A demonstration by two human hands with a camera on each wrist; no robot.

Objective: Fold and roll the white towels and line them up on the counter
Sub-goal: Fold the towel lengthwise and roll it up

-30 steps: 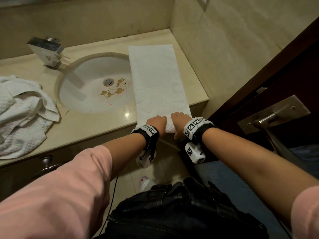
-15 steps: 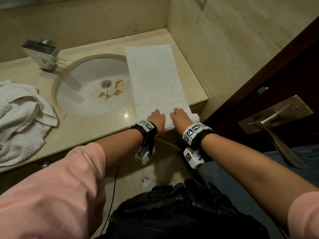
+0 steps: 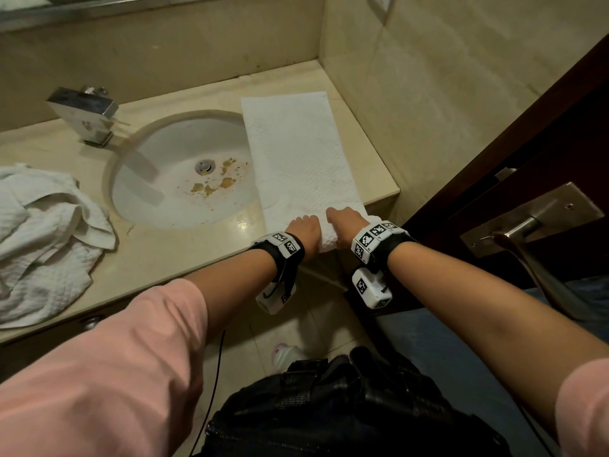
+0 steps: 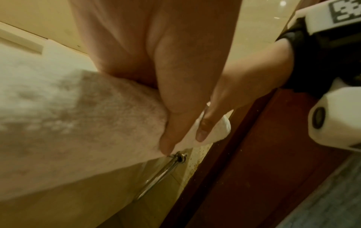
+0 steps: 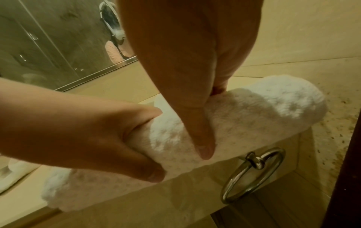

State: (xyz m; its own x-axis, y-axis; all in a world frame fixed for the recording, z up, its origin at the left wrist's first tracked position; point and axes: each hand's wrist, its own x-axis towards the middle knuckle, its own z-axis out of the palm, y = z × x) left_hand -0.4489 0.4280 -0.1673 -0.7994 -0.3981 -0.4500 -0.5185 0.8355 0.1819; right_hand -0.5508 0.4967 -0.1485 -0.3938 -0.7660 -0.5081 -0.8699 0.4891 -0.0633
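Note:
A white towel (image 3: 296, 159) folded into a long strip lies on the beige counter (image 3: 184, 249), right of the sink, its far end near the back wall. Its near end is rolled into a short tube (image 3: 328, 240) at the counter's front edge. My left hand (image 3: 304, 227) and right hand (image 3: 346, 219) sit side by side on that roll, fingers curled over it. In the right wrist view the roll (image 5: 244, 114) is thick and my left hand (image 5: 93, 135) grips it, thumb beneath. The left wrist view shows both thumbs on the roll (image 4: 109, 111).
A heap of unfolded white towels (image 3: 43, 239) lies at the counter's left end. The stained sink basin (image 3: 184, 173) and chrome tap (image 3: 85, 113) sit between. A wall bounds the counter on the right; a dark door with a metal handle (image 3: 527, 239) stands close. A towel ring (image 5: 252, 174) hangs below.
Both hands have rolled the towel's near end a little farther up the strip, so the roll is thicker and the flat part shorter. The view has shifted slightly.

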